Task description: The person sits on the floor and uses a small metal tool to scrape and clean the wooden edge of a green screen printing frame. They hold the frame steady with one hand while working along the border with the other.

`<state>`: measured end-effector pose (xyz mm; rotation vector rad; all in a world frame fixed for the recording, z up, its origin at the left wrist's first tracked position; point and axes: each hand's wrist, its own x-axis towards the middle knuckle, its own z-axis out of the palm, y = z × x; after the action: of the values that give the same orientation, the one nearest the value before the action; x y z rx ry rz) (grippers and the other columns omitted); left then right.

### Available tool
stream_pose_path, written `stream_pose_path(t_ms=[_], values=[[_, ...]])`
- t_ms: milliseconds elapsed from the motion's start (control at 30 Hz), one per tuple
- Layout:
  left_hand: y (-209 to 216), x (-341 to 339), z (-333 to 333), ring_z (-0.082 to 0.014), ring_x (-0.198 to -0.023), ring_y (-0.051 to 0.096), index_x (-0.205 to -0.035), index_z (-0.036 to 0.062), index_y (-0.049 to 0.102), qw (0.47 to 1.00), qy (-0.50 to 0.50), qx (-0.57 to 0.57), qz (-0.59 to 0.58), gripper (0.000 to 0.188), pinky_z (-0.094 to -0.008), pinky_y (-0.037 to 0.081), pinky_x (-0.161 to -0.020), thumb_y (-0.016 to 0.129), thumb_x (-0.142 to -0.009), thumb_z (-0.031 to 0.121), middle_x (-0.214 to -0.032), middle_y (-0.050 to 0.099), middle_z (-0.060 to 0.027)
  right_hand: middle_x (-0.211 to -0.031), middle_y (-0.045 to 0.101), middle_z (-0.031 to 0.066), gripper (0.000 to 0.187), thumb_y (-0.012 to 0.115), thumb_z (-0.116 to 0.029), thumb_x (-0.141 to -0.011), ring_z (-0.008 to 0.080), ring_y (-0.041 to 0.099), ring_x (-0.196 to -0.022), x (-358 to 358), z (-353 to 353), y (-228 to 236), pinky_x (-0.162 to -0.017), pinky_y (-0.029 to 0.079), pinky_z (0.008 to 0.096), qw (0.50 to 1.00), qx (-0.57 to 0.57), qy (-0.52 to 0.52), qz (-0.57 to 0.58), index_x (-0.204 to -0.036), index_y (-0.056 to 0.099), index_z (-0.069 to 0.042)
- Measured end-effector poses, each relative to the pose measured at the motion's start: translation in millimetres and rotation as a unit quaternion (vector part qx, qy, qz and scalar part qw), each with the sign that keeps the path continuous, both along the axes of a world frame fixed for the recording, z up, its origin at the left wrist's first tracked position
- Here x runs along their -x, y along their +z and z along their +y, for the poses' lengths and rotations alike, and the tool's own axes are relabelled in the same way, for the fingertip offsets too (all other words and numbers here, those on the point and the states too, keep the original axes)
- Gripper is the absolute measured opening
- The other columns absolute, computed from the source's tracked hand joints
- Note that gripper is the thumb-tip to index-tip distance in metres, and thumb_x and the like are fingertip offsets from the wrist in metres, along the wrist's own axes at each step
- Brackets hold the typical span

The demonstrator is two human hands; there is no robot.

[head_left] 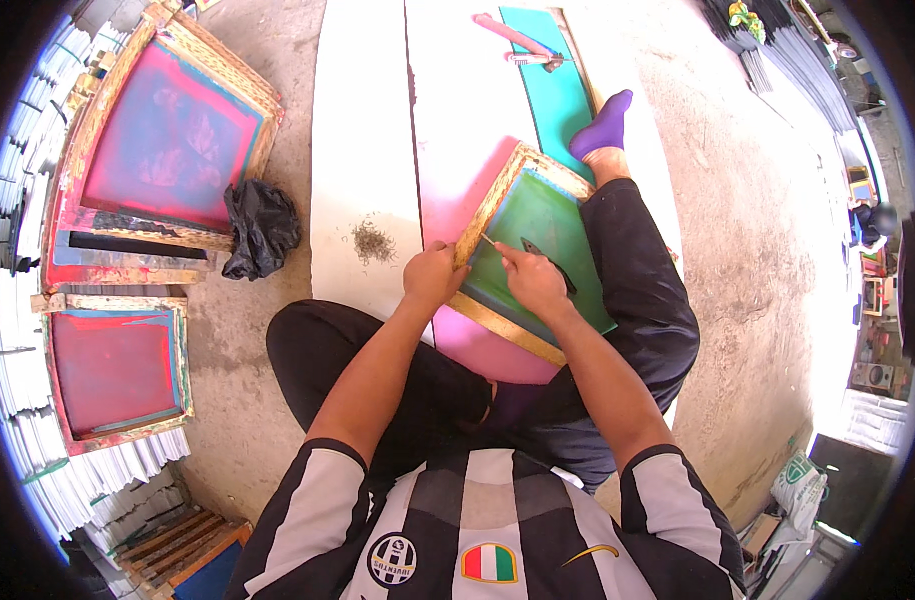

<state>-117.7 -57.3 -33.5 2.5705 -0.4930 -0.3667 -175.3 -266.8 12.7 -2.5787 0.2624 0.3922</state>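
A wooden-edged screen frame (514,325) with green mesh lies tilted in front of me, between my bent legs. My left hand (434,276) is closed around its left wooden edge. Over the mesh, near that same edge, my right hand (533,283) grips a hand tool (551,262) with a dark curved handle. A thin tip points from the fingers toward the wood; the tool's exact kind is partly hidden by the hand. Under the frame shows a pink sheet (492,350). Left of it, a small pile of thin dark bits (374,241) rests on the white board.
Two more screen frames (117,375) (172,130) and a black plastic bag (261,230) are at the left. Beyond my frame, a pink-handled tool (517,36) lies across a teal strip (557,110). Stacked sheets (57,500) line the left side. Another person (870,222) is far right.
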Motion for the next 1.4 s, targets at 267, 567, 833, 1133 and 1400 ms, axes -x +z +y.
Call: stream_pose_path(t_ms=[267,567,833,1133,1400], values=[[2.1,-0.6,-0.8,-0.0369,-0.090,0.073,-0.118,0.0107,0.074,1.000,0.002,-0.008,0.009,0.040,-0.0502,0.059,-0.079,0.080,-0.086,0.035,-0.102,0.072,-0.0132,-0.104,0.075,0.0264,0.041,0.055,-0.025,-0.104,0.0460,0.075,-0.096,-4.0,11.8,24.4,-0.087,0.060,0.0569,0.997,0.057,0.035,0.035,-0.144,0.065,-0.023],[4.4,-1.3,-8.0,-0.0376,-0.088,0.073,-0.110,0.0100,0.073,1.000,0.006,-0.012,-0.001,0.036,-0.0507,0.059,-0.077,0.080,-0.085,0.035,-0.100,0.071,-0.0132,-0.098,0.077,0.0246,0.041,0.054,-0.021,-0.103,0.0411,0.077,-0.091,-3.8,10.1,-4.6,-0.081,0.062,0.0516,1.000,-0.003,0.025,0.018,-0.143,0.066,-0.015],[-0.2,1.1,2.7,-0.0370,-0.087,0.073,-0.111,0.0111,0.073,1.000,0.004,0.007,-0.018,0.035,-0.0498,0.058,-0.076,0.079,-0.086,0.034,-0.099,0.071,-0.0127,-0.098,0.075,0.0273,0.038,0.060,-0.024,-0.104,0.0426,0.075,-0.086,3.7,1.5,-5.6,-0.077,0.059,0.0503,1.000,-0.013,0.021,-0.005,-0.141,0.068,-0.023],[-0.2,0.0,3.6,-0.0361,-0.086,0.074,-0.109,0.0064,0.072,0.999,-0.018,-0.002,-0.035,0.037,-0.0491,0.060,-0.075,0.080,-0.086,0.034,-0.101,0.071,-0.0130,-0.086,0.074,0.0234,0.043,0.061,-0.022,-0.105,0.0435,0.074,-0.080,-0.5,-3.0,-21.9,-0.069,0.058,0.0508,0.883,-0.375,-0.218,0.182,-0.148,0.063,-0.028],[2.7,-1.9,-1.7,-0.0365,-0.089,0.073,-0.111,0.0116,0.074,1.000,-0.008,0.002,-0.002,0.035,-0.0499,0.058,-0.078,0.078,-0.087,0.036,-0.100,0.072,-0.0127,-0.064,0.050,-0.0014,0.042,0.059,-0.034,-0.109,0.0119,0.045,-0.052,6.3,-12.8,-69.3,-0.048,0.040,0.0325,0.978,-0.158,-0.020,-0.133,-0.149,0.063,-0.022]])
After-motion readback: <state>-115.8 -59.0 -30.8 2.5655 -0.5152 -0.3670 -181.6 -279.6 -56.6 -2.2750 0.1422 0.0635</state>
